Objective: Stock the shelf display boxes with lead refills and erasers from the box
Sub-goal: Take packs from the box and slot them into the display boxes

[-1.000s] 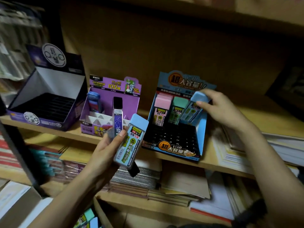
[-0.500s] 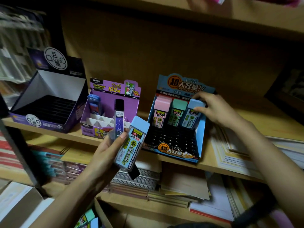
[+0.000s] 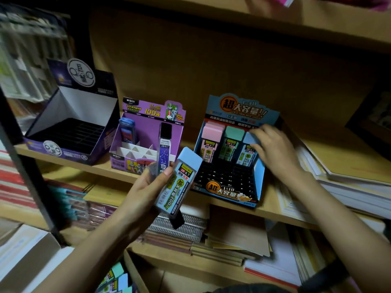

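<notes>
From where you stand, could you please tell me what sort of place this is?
Probably a stationery shop: printed display boxes of lead refills on a shelf, notebooks stacked below.

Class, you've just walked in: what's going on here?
A person is stocking a blue cardboard display box on the wooden shelf. The right hand holds a blue-capped lead refill case in its back row, beside a pink-capped case and a green-capped case. The left hand grips a second blue-capped case and a slim black-capped tube.
</notes>
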`<state>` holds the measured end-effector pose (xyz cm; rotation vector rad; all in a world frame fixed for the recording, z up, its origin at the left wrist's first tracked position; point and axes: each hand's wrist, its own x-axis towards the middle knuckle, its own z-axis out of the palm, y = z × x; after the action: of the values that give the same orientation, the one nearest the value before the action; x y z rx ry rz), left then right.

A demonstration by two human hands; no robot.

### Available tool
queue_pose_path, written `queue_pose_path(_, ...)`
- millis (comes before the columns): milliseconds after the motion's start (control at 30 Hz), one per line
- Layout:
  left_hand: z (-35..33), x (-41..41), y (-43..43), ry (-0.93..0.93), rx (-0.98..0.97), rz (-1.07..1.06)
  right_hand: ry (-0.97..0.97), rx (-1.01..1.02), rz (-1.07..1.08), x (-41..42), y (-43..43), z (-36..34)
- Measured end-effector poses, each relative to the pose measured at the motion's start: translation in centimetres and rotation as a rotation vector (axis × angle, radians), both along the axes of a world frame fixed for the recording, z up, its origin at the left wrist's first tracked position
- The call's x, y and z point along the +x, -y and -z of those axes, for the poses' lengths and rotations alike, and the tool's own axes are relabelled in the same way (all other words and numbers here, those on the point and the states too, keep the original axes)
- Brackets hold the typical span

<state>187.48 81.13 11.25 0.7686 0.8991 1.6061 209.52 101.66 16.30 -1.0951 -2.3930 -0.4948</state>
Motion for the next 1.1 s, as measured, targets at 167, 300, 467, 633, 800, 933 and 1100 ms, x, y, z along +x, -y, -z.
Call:
queue_pose_path(167,-0.3,0.4,-0.1,0.024,0.013,0.018,0.059,0.018,0.167,-0.6,1.3,-0.1)
queue_pose_path(300,-0.7,0.9,-0.4,0.062,0.035,0.063,-0.297,-0.158,0.033,-2.3,6.1,-0.1)
queue_pose_path(467,-1.0,1.8,-1.0,0.082,0.042,0.071,-0.967,-1.285,-0.258,-6.5,12.4,1.5)
queue_pose_path(633,-0.8,2.3,-1.8,0.09,0.05,0.064,-1.108,-1.319,-0.272,-6.3,12.0,2.1)
queue_pose_path(800,-0.2,1.9,-2.9,-0.086,0.009,-0.011,-1.226,-1.047,-0.3,-3.4,9.3,0.3)
queue_pose_path(933,-0.1,1.3,-2.8,-0.23,0.005,-0.002,-1.03,-0.664,-0.235,-1.5,6.3,-1.8)
queue_pose_path(1100,0.0,1.5,-2.6,-0.262,0.044,0.003,-0.853,-0.564,-0.185,-0.4,3.2,-1.6)
